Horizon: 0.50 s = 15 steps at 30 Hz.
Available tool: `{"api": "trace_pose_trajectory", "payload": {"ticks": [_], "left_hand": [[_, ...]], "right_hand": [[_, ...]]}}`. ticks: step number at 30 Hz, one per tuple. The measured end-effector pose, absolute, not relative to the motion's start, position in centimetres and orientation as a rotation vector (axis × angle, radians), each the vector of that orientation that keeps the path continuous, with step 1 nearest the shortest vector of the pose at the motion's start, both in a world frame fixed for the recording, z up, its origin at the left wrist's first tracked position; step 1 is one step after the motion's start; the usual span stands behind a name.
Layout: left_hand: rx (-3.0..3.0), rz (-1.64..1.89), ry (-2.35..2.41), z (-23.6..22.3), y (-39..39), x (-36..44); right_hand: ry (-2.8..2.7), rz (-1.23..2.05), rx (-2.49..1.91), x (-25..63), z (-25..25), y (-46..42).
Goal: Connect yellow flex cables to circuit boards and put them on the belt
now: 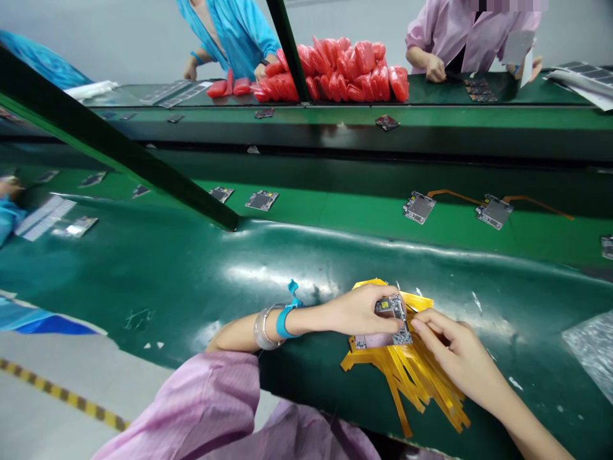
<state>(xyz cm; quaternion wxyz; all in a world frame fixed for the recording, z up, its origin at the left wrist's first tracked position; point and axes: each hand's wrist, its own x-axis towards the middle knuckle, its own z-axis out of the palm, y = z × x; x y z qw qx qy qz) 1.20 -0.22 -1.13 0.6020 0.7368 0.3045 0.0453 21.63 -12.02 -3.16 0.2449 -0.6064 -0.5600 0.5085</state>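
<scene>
My left hand (357,310) grips a small circuit board (403,327) by its sides, thumb and fingers across its face. The board is held over a loose pile of yellow-orange flex cables (407,377) on the green bench. Close against the board's right edge is my right hand (454,351), thumb and forefinger pinched together. Whatever lies between those fingertips is too small to make out. A blue wrist strap (286,321) and a clear bangle (265,329) circle my left wrist.
Along the green conveyor (330,214) lie several boards, including a board with an orange cable (419,207). A dark green post (143,160) slants across the left. Red wrapped packs (340,70) are heaped opposite, between two co-workers. Clear plastic wrap (594,351) lies at right.
</scene>
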Motion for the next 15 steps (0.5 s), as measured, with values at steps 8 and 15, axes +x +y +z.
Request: {"api": "trace_pose_trajectory", "payload": {"ticks": [8,15], "left_hand": [[1.637,0.059,0.760,-1.5,-0.3,1.6],[1.552,0.053,0.728,-2.3,-0.2,1.8]], "right_hand": [[-1.525,1.395,-1.657,21.2,-3.1,-12.0],[-1.552,1.425,-1.659,21.0,-3.1,-12.0]]}}
